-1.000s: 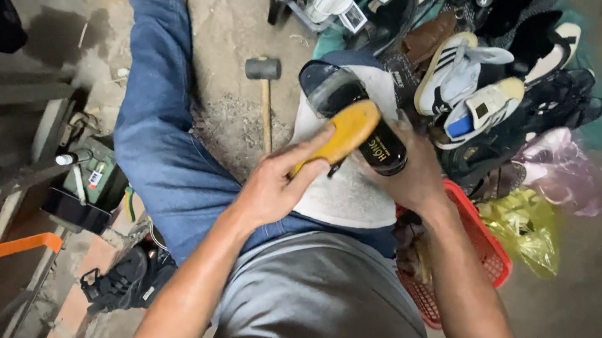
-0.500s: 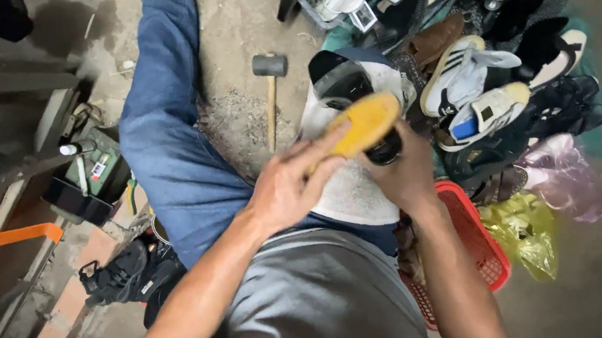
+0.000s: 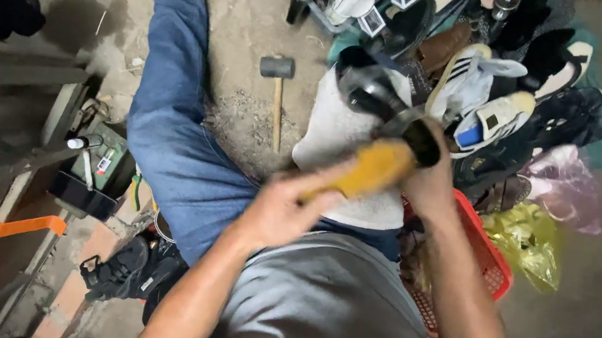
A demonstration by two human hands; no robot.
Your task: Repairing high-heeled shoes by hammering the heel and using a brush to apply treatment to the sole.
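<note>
Two hands work over the lap: left hand (image 3: 287,211) grips a yellow brush (image 3: 372,170), right hand (image 3: 430,182) clasps a black shoe (image 3: 375,97). A hard stroke could knock it loose.

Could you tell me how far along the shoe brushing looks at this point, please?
In hand: the left hand grips a yellow brush, blurred with motion, against a black shoe that the right hand steadies over a white cloth on the lap. Done: nothing clearly; the blur hides the shoe's finish. Left: probably the pile of shoes beyond, though which are treated cannot be told.
</note>
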